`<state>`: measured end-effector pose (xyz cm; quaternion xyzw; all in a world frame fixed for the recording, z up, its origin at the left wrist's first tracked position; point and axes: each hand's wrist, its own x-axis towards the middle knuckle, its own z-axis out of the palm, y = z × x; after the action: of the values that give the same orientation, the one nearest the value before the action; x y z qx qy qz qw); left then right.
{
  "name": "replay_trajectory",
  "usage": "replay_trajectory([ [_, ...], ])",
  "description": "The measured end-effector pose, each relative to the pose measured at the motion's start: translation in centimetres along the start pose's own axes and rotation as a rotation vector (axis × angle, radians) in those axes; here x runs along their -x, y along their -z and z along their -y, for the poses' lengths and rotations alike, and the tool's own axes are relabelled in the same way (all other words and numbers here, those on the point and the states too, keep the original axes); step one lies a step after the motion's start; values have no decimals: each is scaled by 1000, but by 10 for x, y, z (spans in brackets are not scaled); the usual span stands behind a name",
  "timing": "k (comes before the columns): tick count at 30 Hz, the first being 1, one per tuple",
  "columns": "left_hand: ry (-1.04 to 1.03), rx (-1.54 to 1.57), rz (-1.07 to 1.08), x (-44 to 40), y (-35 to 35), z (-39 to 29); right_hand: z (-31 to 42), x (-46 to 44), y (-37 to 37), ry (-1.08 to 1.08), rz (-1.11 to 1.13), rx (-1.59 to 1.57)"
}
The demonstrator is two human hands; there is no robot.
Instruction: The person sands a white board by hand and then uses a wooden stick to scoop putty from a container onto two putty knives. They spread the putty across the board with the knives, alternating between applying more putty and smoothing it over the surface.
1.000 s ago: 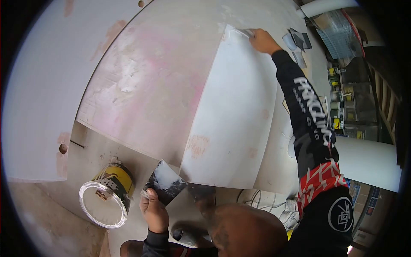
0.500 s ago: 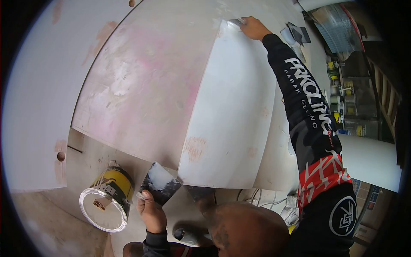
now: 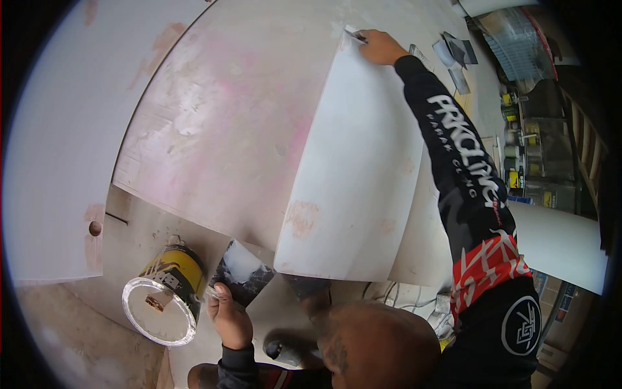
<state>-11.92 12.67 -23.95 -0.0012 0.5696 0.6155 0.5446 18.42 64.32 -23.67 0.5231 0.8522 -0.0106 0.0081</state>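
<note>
- The left hand (image 3: 232,319) is low in the view, and its grip is closed on the near edge of a dark square plate (image 3: 250,286), with the thumb on top.
- White paste (image 3: 241,262) covers the upper part of this plate.
- The right hand (image 3: 382,48) is stretched to the far end of a white panel (image 3: 353,162); its fingers are pinched on a small flat tool (image 3: 357,37), mostly hidden.
- This tool is at the panel's far left corner; I cannot tell if it presses there.
- The white panel has brownish patches and lies beside a pinkish panel (image 3: 214,129).
- A yellow and black bucket (image 3: 180,267) is left of the plate, near it.
</note>
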Motion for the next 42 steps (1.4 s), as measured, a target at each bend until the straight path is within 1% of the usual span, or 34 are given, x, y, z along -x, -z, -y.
replay_trajectory([
  [1, 5, -27, -61, 0, -6, -2, -2, 1, 9, 1, -4, 3],
  [2, 13, -55, -125, 1, -8, -3, -8, 1, 18, -100, 22, -58],
  [4, 5, -40, -83, 1, 11, 3, -14, 3, 36, -200, 49, -117],
  [6, 1, -27, -38, 0, 20, 4, -19, 10, 47, -376, 102, -234],
  [7, -3, -16, -17, -1, 21, 4, -35, 6, 30, -274, -31, -185],
  [8, -8, -6, 6, -1, 21, 4, -36, 6, 27, -278, -31, -183],
  [9, -6, -7, 9, -1, 19, 4, -37, 5, 25, -293, 2, -177],
  [11, 4, -23, -61, -1, 14, 3, -36, 1, 24, -310, 34, -171],
  [13, 7, -20, -64, 0, 8, 1, -30, -6, 24, -357, 104, -3],
  [15, 10, -15, -71, 0, 13, 2, -53, -24, 4, -355, 94, -27],
  [16, 0, -6, -38, -1, 19, 4, -62, -29, -3, -353, 81, -50],
  [17, -10, 3, -5, -1, 22, 6, -56, -29, -2, -352, 80, -50],
  [20, -11, 23, 5, -2, 22, 10, -32, -31, 4, -318, 43, -39],
  [22, 7, 12, 1, 0, 17, 7, -14, -29, 12, -361, 100, -182],
  [23, 26, 1, 0, 0, 16, 6, -14, -29, 13, -360, 101, -184],
  [25, 25, 6, 3, 1, 19, 7, -13, -28, 14, -267, 136, -231],
  [26, 23, 14, 5, 1, 20, 8, -16, -27, 12, -268, 138, -233],
  [28, 22, 5, 11, 1, 21, 8, -21, -24, 8, -176, 104, -221],
  [29, 20, -3, 17, 1, 22, 8, -25, -23, 6, -176, 104, -223],
  [30, 19, -5, 15, 1, 26, 9, -28, -21, 3, -87, 96, -167],
  [31, 20, 2, 67, 0, 32, 11, -31, -20, 1, 2, 86, -111],
  [32, 22, 8, 118, 1, 36, 11, -23, -14, 5, 2, 87, -115],
  [34, 50, 42, 85, 4, 25, 4, -1, 3, 19, -65, 224, -255],
  [35, 81, 78, 53, 5, 19, 2, 2, 7, 19, -66, 224, -256],
  [37, 76, 89, 33, 5, 12, 4, 8, 17, 18, -6, 248, -236],
  [39, 75, 99, 11, 8, 20, 7, 17, 33, 17, 31, 221, -235],
  [41, 90, 77, 177, 9, 36, 12, 30, 50, 17, 70, 190, -221],
  [42, 88, 77, 176, 12, 40, 13, 38, 59, 18, 72, 189, -221],
])
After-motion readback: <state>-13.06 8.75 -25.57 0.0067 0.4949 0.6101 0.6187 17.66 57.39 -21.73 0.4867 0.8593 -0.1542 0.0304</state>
